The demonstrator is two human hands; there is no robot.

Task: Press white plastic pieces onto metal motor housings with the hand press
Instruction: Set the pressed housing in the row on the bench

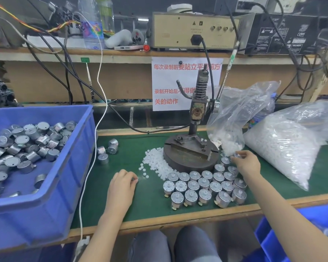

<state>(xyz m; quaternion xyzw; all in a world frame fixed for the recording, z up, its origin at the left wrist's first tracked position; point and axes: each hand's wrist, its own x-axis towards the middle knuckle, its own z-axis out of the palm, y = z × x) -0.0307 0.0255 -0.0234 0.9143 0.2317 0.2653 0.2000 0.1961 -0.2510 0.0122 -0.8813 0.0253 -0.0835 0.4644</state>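
The hand press (196, 112) stands on a round metal base (189, 157) on the green mat. A pile of small white plastic pieces (155, 161) lies left of the base. Several finished motor housings (204, 186) stand in rows in front of it. My left hand (122, 183) rests on the mat and pinches one white piece at its fingertips. My right hand (247, 162) holds a motor housing (236, 155) at the right end of the rows, beside the base.
A blue bin (45, 195) of loose motor housings fills the left. Three loose housings (107, 150) lie beside it. Two clear bags of white pieces (284, 148) sit at the right. A white cable (92, 161) runs down the mat's left side. A shelf with equipment is behind.
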